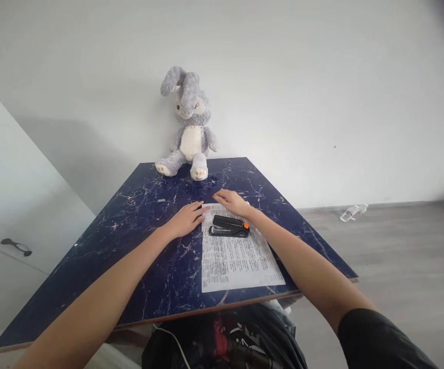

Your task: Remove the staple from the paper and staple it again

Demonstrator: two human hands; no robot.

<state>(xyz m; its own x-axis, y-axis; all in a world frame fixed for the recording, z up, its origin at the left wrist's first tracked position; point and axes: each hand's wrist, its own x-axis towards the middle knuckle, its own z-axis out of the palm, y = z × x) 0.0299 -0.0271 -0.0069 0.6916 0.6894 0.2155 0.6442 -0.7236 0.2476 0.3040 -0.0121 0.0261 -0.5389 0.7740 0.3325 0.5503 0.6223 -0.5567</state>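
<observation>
Printed paper sheet (237, 259) lies flat on marbled blue table (148, 277); both hands' fingers, left hand (186, 219) and right hand (232, 201), rest spread at its top edge.

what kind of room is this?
Probably a room in a home, sparsely furnished: a plush rabbit sits against a bare white wall on a blue marbled table, beside a white cabinet, with grey wood-look flooring.

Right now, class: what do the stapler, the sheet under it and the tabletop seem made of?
Stapler: likely black plastic, orange tip, slight sheen. Sheet: thin white printed paper, lying flat. Tabletop: glossy dark blue with white veins, a marble look, possibly laminate or tile.
</observation>
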